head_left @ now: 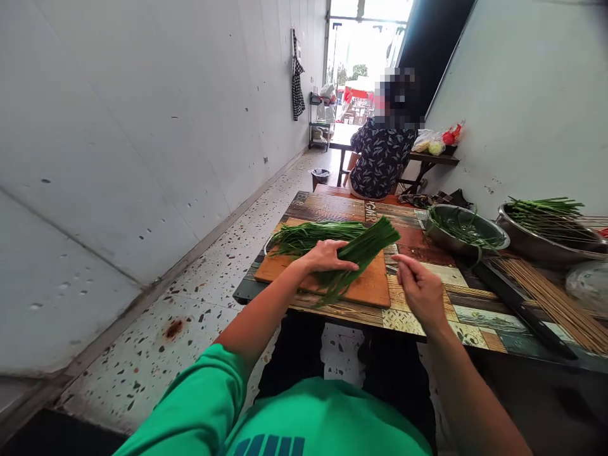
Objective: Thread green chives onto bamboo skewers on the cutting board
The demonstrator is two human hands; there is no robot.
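My left hand [327, 258] is wrapped round a bunch of green chives [375, 239], its cut ends pointing up and to the right. Some loose leaves droop from that bunch over the front edge of a wooden cutting board [280, 269]. Behind the hand, more chives [316, 233] lie across the board. My right hand [420, 288] is raised just right of the board, fingers curled and thumb against the forefinger. Whatever it pinches, if anything, is too small to make out. A large black-handled knife [527, 310] lies farther right, apart from both hands.
Thin wooden skewers [560, 301] lie beside the knife. A metal bowl [498, 240] with loose leaves and a larger basin [508, 221] with skewered greens stand at the right of the patterned table [420, 326]. A person [382, 155] sits ahead, facing away. A wall [142, 126] runs along the left.
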